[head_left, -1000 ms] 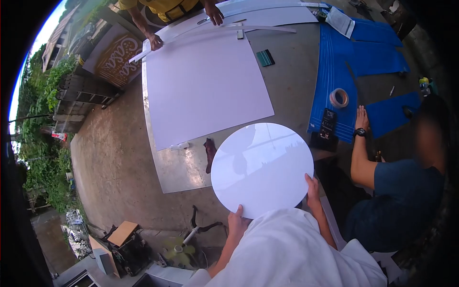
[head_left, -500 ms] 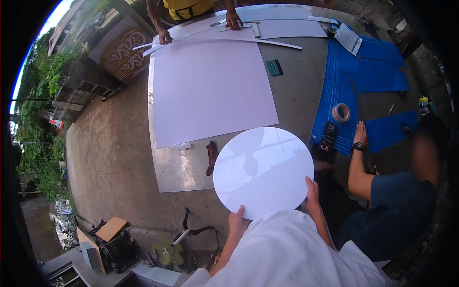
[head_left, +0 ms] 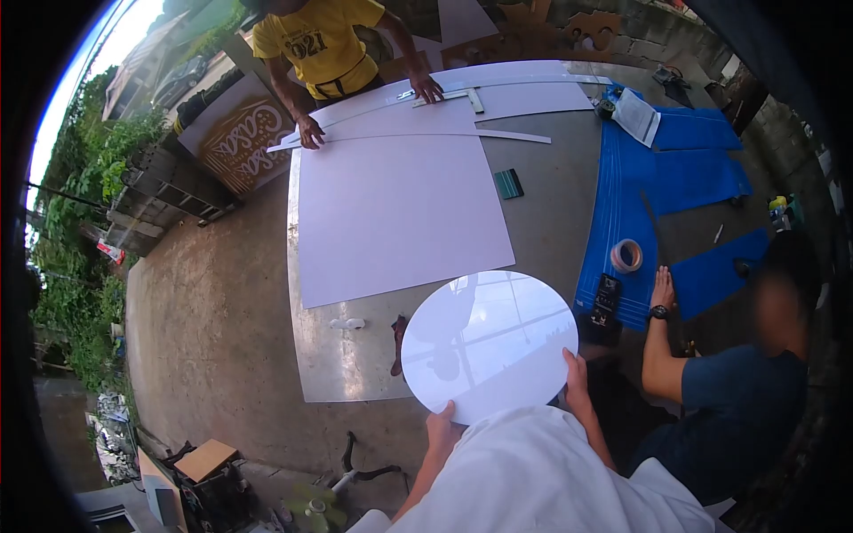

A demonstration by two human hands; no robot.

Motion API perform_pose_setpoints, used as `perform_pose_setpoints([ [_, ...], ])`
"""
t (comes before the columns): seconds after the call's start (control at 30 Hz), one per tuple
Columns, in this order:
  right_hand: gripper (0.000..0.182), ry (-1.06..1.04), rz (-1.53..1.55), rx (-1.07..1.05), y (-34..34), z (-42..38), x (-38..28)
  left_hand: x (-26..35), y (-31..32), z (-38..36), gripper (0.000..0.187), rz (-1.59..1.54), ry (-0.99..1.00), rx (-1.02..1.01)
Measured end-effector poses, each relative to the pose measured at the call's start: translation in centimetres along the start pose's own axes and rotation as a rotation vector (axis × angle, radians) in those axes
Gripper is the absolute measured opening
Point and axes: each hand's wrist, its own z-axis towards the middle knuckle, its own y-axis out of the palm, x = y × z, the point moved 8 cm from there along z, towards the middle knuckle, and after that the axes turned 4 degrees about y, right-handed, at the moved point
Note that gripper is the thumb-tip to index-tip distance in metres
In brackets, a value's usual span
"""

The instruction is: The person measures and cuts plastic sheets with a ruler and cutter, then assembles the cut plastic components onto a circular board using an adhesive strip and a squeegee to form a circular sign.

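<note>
A glossy white round panel point(head_left: 489, 342) is held between my two hands, in front of my white shirt and near the close edge of the work table. My left hand point(head_left: 442, 426) grips its lower left rim, thumb on top. On the right rim, my right hand point(head_left: 575, 373) is closed in the same way, thumb over the face. The fingers beneath are hidden by the panel. Reflections of a person's outline and roof beams show on its surface. Just past its left edge lies a dark reddish object point(head_left: 398, 345), partly covered by the panel.
A large white sheet point(head_left: 404, 213) covers much of the metal table point(head_left: 355, 377). Across it, a person in yellow point(head_left: 320, 44) handles long strips beside a square ruler point(head_left: 475, 99). At right, a person in dark blue point(head_left: 742, 400) touches blue sheeting point(head_left: 622, 213) near a tape roll point(head_left: 626, 256).
My view has tilted up, so the table sits lower and more of the person in yellow shows. The round panel is tipped differently, with shifted reflections; both hands still hold it.
</note>
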Motion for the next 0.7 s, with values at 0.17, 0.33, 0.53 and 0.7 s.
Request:
perform_pose_setpoints([
  [0.17, 0.040, 0.011, -0.002, 0.003, 1.1, 1.4, -0.7, 0.9, 0.9, 1.7, 0.037, -0.004, 0.004, 0.014],
  [0.33, 0.042, 0.035, -0.027, 0.013, 1.1, 2.9, -0.4, 1.7, 1.9, 2.2, 0.038, -0.023, 0.003, 0.029],
  [0.53, 0.039, 0.059, -0.022, 0.036, 1.1, 3.5, -0.8, 1.4, 2.2, 2.7, 0.038, -0.050, -0.008, 0.041],
  [0.7, 0.039, 0.054, -0.024, 0.044, 1.2, 3.6, -1.4, 1.1, 2.4, 3.0, 0.037, -0.043, -0.005, 0.041],
])
